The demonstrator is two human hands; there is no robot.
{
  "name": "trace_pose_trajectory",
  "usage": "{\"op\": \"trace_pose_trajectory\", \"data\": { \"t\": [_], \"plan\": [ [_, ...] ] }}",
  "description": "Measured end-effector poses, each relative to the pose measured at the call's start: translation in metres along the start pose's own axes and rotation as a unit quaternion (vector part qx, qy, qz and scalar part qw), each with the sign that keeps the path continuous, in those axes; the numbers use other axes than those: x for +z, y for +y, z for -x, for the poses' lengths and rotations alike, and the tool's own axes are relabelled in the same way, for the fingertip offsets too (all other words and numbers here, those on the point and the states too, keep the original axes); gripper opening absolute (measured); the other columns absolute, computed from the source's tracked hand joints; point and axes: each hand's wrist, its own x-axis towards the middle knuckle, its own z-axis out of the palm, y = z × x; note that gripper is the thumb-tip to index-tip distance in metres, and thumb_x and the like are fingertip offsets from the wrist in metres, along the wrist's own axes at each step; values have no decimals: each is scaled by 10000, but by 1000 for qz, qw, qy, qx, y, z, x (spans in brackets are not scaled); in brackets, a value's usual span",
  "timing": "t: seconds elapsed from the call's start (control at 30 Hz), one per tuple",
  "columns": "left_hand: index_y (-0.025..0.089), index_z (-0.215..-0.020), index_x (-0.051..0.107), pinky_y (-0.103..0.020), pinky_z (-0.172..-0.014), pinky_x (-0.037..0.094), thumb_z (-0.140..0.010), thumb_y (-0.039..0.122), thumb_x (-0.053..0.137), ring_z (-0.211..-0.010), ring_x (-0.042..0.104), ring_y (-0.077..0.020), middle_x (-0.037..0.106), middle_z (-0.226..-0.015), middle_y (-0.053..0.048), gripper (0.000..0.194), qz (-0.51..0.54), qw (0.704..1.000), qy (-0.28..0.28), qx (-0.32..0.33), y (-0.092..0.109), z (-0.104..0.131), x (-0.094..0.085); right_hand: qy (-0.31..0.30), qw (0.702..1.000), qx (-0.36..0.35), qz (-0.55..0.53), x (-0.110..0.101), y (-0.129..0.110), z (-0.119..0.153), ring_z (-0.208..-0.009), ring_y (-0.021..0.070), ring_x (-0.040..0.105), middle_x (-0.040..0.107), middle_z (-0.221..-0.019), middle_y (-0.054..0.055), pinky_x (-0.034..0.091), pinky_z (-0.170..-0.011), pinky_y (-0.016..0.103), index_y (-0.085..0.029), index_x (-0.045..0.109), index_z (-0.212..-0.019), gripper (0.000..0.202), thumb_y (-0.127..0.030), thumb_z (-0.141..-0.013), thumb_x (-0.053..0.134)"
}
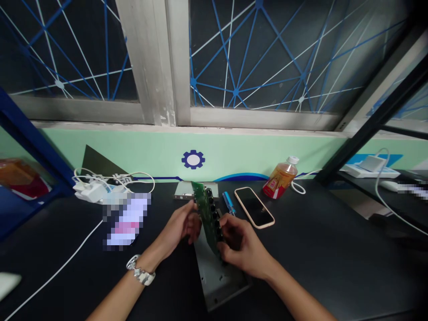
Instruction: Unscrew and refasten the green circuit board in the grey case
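And here the right hand [245, 245] has it: thumb and fingers bent and closed in on the green circuit board [207, 223], pinching it along the side with the row of black sockets [213, 207]. Across from it, the left hand [180, 223] is half curled, fingers loosely bent, a fingertip up against the board's far-side edge; whether it truly grips or only steadies there, I can't tell.

The board stands on edge, tilted, its top leaning left, right between the two hands and above a grey metal tray [214, 281]. Does its lower end touch the tray? The right hand covers that spot, so no call on it. On the left wrist sits a silvery watch [140, 270] (quite a chunky one, too).

Moving out: just behind the hands, a flat metal box [180, 190] lies partly hidden by the board. To its right comes a blue screwdriver [228, 202], then a phone [255, 207] in a pale case, face up, and beyond that a tilted drink bottle [281, 177] with a white cap. Over on the left, a blurred-out phone [129, 221] lies near white plugs [90, 189] and tangled cables, all on the black table [317, 267].
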Motion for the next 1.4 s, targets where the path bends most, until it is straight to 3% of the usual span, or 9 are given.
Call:
{"op": "trace_pose_trajectory", "data": {
  "t": [0.07,0.23,0.47,0.6,0.7,0.93,1.03,1.2,1.4],
  "plan": [
    [169,-932,542,-215,-434,411,-932,606,440,-522,601,-152,614,-658,-24,449,52,999,-9,9,8,0,-5,21,998,3,51,-8,1,-2,-561,86,287,333,-618,-64,258,-512,225,-178,593,-896,111,-206,-802,645],
    [117,-968,604,-294,-566,510,-947,543,440,-667,679,-217,684,-816,-109,457,98,994,-40,18,22,2,-19,42,991,10,129,-23,0,-6,-499,93,395,458,-572,-49,315,-496,238,-176,676,-1142,331,-382,-886,633],
    [146,-887,614,-220,-514,439,-879,318,596,-596,596,-137,595,-720,-21,173,64,995,-65,-44,23,9,-27,70,988,-44,127,-24,-2,-5,-666,166,619,705,-798,50,483,-634,287,-216,666,-1234,349,-350,-917,614],
    [163,-824,595,-191,-509,387,-822,263,675,-588,525,-98,520,-707,18,128,52,991,-90,-82,19,11,-20,62,981,-119,143,-18,-6,-1,-833,190,620,672,-985,80,515,-760,329,-242,570,-1357,417,-258,-940,556],
    [173,-830,606,-226,-604,432,-789,273,706,-658,540,-119,554,-759,5,147,46,992,-92,-72,12,11,-11,9,974,-166,156,-10,-10,2,-970,210,583,598,-1079,97,514,-853,371,-262,491,-1427,491,-212,-940,519],
    [202,-925,636,-246,-611,405,-818,360,670,-747,558,-168,602,-808,-24,193,9,997,-81,-13,-3,10,-2,-38,971,-181,154,4,-14,7,-1029,211,542,495,-1150,94,517,-821,333,-295,442,-1442,596,-215,-875,607],
    [186,-982,635,-248,-665,423,-837,316,670,-815,566,-170,595,-877,-36,197,2,997,-81,-1,3,9,-2,17,980,-156,121,4,-10,6,-961,202,557,510,-1097,82,518,-737,303,-277,515,-1321,483,-247,-859,650],
    [162,-1133,640,-316,-779,472,-911,325,575,-957,573,-230,606,-1059,-118,283,9,996,-87,9,24,12,-17,95,995,-3,15,-6,3,-1,-612,113,488,502,-819,-3,421,-510,218,-277,465,-1277,364,-307,-931,576],
    [164,-1079,665,-296,-727,478,-912,303,527,-930,538,-216,580,-1043,-105,257,27,991,-130,30,34,17,-30,72,994,35,-80,-11,15,-10,-639,86,550,499,-1160,64,461,-502,211,-283,490,-1280,397,-328,-903,606]
  ]
}}
